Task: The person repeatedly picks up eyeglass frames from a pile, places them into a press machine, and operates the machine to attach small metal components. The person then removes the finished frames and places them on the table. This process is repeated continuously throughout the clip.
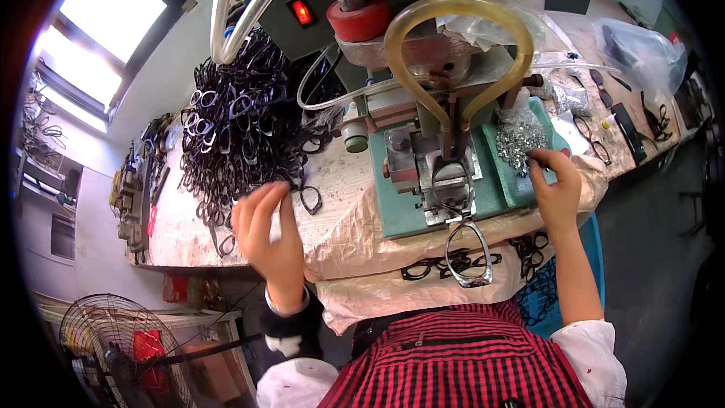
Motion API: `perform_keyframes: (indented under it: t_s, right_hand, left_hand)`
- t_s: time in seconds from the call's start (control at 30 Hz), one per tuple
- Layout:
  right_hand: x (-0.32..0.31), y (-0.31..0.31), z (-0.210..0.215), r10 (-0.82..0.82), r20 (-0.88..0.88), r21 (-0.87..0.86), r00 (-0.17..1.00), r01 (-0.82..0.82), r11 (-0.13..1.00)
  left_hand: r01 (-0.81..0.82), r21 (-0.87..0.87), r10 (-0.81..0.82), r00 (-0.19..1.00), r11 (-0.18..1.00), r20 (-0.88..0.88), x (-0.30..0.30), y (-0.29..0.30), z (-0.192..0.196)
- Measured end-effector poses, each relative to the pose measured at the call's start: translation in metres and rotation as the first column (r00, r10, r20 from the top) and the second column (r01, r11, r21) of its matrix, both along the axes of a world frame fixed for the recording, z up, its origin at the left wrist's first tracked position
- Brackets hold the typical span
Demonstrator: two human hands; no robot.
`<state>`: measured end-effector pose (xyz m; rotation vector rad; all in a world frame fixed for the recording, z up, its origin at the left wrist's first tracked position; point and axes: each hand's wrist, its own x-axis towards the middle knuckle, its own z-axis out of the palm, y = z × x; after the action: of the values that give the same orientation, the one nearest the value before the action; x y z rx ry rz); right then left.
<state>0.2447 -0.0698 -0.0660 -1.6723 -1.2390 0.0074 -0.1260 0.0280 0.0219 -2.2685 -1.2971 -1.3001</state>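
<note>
My left hand [268, 234] is raised in front of a big heap of dark eyeglass frames [238, 121], fingers bent and thumb apart, with nothing visible in it. A loose frame [310, 200] lies just beside its fingertips. My right hand [557, 189] pinches at the edge of a pile of tiny silver metal parts [521, 143] in a green tray [519, 190]. Whatever is between its thumb and forefinger is too small to make out. Between my hands, an eyeglass frame [469, 255] sits in the fixture of a bench press [402, 170], one rim hanging toward me.
Several dark frames [423, 267] lie on brown paper [355, 242] over my lap. A blue basket [593, 257] with more frames stands at my right. A looped yellowish hose [458, 6] arches over the fixture. Right of the tray lie glasses [596, 143]. A fan [121, 347] stands lower left.
</note>
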Motion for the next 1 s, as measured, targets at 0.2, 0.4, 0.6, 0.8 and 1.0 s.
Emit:
perform_keyframes:
  t_s: [0.2, 0.4, 0.6, 0.8, 1.0]
  right_hand:
    - [-0.004, 0.004, -0.013, -0.053, -0.067, -0.007, 0.996, 0.053, 0.999]
    - [0.008, -0.049, -0.016, -0.234, -0.020, 0.006, 0.972, 0.234, 0.972]
    - [-0.034, -0.016, 0.046, 0.144, -0.093, 0.071, 0.985, -0.138, 0.988]
    - [-0.069, 0.045, 0.059, 0.327, -0.380, 0.217, 0.865, -0.261, 0.941]
    - [-0.079, 0.044, 0.058, 0.334, -0.627, 0.214, 0.704, -0.256, 0.943]
  left_hand:
    - [-0.318, -0.387, 0.118, 0.880, 0.865, -0.460, -0.023, 0.061, -0.089]
    - [-0.315, -0.370, 0.328, 0.944, 0.874, -0.029, -0.035, 0.067, -0.150]
    - [-0.379, -0.459, 0.236, 0.911, 0.803, -0.339, -0.031, 0.065, -0.151]
    - [-0.123, -0.459, -0.022, 0.954, 0.880, -0.298, -0.062, 0.061, -0.136]
    - [0.026, -0.581, -0.223, 0.937, 0.814, -0.270, -0.045, 0.039, -0.128]
